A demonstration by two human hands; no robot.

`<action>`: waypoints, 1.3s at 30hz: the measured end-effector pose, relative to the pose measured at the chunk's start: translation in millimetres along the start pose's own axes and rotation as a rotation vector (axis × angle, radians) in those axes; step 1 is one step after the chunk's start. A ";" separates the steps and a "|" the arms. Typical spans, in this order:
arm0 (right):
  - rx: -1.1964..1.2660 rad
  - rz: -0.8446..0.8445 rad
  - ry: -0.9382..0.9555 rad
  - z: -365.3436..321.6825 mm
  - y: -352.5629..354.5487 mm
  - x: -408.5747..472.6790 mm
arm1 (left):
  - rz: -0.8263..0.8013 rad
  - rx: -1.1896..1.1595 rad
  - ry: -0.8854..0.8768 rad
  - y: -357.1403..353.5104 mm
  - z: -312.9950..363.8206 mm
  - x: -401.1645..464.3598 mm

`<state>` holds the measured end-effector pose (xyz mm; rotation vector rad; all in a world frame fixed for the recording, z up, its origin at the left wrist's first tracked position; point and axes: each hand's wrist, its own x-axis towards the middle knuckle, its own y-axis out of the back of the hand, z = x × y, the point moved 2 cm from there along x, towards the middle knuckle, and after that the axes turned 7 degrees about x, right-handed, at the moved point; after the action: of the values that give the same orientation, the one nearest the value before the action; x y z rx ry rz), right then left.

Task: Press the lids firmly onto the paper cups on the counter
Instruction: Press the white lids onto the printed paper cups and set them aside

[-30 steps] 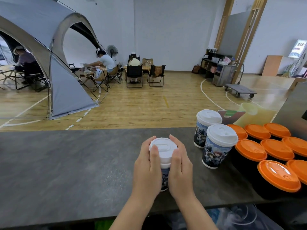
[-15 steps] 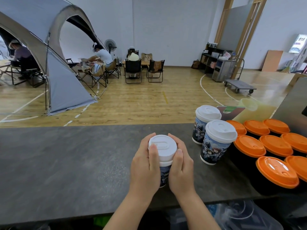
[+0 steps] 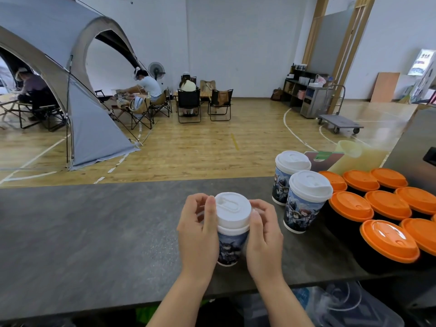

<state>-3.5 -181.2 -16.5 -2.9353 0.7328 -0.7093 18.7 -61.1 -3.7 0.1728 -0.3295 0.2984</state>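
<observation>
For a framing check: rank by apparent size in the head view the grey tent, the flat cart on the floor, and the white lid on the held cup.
1. Grey tent, largest by far.
2 and 3. Flat cart and white lid look alike in extent; the lid's nearness to the camera inflates it, so I will not rank them.

My 2 forearms are bare, no sleeves; my left hand (image 3: 198,234) and right hand (image 3: 264,237) wear nothing.

— What sort of place?
— An indoor sports hall: court lines on the wooden floor (image 3: 212,147), a tent (image 3: 59,74) at ten o'clock, lidded cups (image 3: 304,201) at three, like a drinks stall
</observation>
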 end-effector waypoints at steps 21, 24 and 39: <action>0.114 -0.051 0.049 10.1 -11.0 5.6 | -0.065 0.069 -0.079 -17.5 -2.7 -16.6; 0.121 -0.096 0.026 8.1 -10.7 4.3 | -0.069 0.054 -0.092 -17.9 -3.9 -17.1; 0.262 -0.560 -0.395 43.8 20.2 -4.5 | -0.244 -0.010 0.156 7.3 -49.7 -45.4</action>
<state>3.4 -200.4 -60.4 -2.8870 -0.2073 -0.1912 -10.1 -55.3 -64.7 0.1764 -0.1526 0.0680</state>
